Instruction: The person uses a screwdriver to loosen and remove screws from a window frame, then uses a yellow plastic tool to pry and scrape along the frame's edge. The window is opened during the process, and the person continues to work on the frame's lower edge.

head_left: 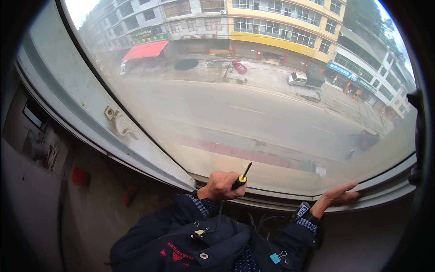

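My left hand point(221, 185) is closed around the handle of a screwdriver point(242, 179), a black grip with a yellow end. Its thin dark shaft points up and away, in front of the window glass point(199, 113). Off to the right, my right hand point(338, 196) lies on the pale lower window frame point(385, 187), its fingers stretched out and nothing seen in them. A metal window latch point(118, 123) is fixed to the wide white upright frame point(86, 90) on the left. The wrist of the right arm wears a dark band point(302, 211).
Beyond the glass, far below, lie a road point(272, 109), a red car point(239, 66), a truck point(306, 80) and a yellow building point(281, 27). Indoors at the left are a red container point(81, 176) and another red object point(131, 195). Clips hang on my dark jacket point(217, 235).
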Motion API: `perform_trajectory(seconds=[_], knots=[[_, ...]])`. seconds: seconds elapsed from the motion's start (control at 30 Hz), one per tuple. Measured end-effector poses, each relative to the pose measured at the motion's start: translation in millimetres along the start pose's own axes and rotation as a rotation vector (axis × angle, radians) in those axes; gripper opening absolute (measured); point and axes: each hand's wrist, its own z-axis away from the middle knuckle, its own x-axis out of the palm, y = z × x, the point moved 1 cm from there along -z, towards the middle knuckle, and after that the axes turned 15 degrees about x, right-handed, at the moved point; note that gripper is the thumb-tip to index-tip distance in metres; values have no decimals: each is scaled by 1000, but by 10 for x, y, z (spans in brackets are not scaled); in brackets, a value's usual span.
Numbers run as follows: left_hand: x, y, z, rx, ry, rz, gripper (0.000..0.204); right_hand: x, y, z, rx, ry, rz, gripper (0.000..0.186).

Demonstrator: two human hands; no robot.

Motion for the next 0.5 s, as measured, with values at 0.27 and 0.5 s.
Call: perform_trajectory(seconds=[0.27,0.5], knots=[[-171,208,93,-150,-3,-2,14,39,-93,46,106,49,-10,89],[-317,371,161,-299,58,-86,15,20,-112,84,64,68,-111,88]])
